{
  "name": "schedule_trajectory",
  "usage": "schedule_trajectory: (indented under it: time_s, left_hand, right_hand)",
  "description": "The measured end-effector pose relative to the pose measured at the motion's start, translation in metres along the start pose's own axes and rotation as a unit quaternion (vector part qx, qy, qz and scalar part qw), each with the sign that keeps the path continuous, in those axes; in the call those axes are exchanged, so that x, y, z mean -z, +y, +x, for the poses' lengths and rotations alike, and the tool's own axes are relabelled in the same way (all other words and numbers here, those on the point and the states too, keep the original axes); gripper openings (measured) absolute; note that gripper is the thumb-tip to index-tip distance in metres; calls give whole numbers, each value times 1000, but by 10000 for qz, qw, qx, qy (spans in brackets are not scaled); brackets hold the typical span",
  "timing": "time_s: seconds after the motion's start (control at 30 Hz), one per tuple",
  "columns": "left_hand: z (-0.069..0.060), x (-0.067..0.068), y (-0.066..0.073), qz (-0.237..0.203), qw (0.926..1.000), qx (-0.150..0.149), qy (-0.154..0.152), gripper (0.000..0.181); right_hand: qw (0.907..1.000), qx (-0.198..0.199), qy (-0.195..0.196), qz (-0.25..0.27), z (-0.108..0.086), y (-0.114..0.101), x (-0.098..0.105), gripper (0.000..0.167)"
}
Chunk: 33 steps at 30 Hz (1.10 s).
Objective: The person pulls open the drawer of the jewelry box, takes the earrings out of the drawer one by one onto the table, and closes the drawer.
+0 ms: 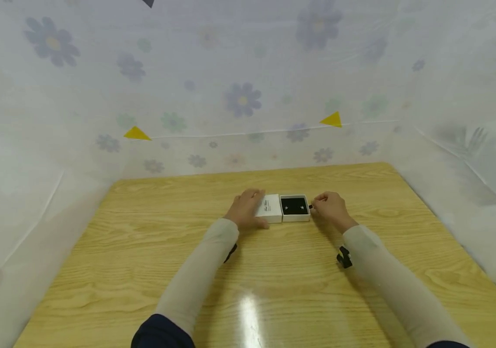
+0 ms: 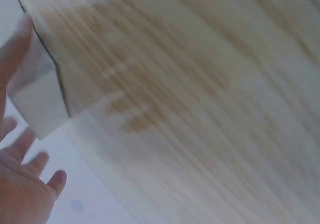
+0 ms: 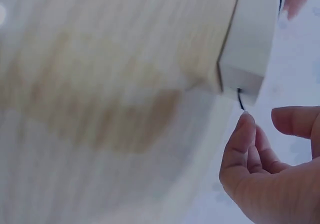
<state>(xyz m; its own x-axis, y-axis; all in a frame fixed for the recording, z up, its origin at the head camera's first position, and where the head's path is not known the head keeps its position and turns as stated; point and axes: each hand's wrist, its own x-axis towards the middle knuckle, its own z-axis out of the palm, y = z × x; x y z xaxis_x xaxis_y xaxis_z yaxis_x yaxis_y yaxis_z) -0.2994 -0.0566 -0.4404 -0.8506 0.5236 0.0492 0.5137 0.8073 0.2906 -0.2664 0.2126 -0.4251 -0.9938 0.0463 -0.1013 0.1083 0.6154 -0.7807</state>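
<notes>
A white slide-out jewellery box lies on the table, its drawer [image 1: 296,218] pulled out to the right of its printed sleeve [image 1: 274,212]. Two small silvery star-shaped pieces sit on the drawer's black insert [image 1: 294,202]. My left hand [image 1: 245,210] holds the sleeve at its left end, thumb along the near side and fingers at the far side. Off the drawer's right end, a short black ribbon tab [image 3: 241,100] sticks out. My right hand [image 3: 270,169] is at this tab; one fingertip touches its end, while the thumb stands apart.
The wood-grain table [image 1: 143,251] extends around the box on all sides. Behind it hangs a pale flowered sheet [image 1: 213,72], with similar sheeting at left and right. Yellow triangles [image 1: 137,134] mark the back sheet.
</notes>
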Motion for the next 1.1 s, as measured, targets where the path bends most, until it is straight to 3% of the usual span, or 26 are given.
schedule_trajectory:
  time_s: [0.1, 0.17, 0.33, 0.43, 0.53, 0.63, 0.83, 1.1]
  left_hand:
    - [4, 5, 10, -6, 9994, -155, 314, 109]
    - [8, 8, 18, -26, 9988, -257, 424, 107]
    - [17, 6, 34, 23, 9990, -308, 316, 95]
    - [22, -1, 41, 140, 9995, -229, 162, 91]
    - [24, -6, 48, 159, 9998, -63, -115, 89]
    - [26, -9, 53, 55, 9994, 104, -333, 88]
    - [26, -10, 54, -210, 9980, 327, -502, 93]
    - [27, -9, 57, -156, 9975, 418, -548, 87]
  right_hand:
    - [9971, 629, 133, -411, -1, -7, 5, 30]
    - [9892, 1206, 218, -808, -1, -12, 7, 28]
    - [9551, 2317, 50, -1846, 2, -24, 5, 19]
    - [9343, 2590, -100, -2446, 5, -25, 1, 14]
    - [9202, 2644, -145, -2882, 7, -23, -1, 11]
    - [9148, 2609, -139, -3080, 8, -19, -3, 9]
    - [9160, 2532, -201, -3107, 11, -15, -7, 8]
    - [9179, 2197, -256, -3294, 11, -20, -10, 10]
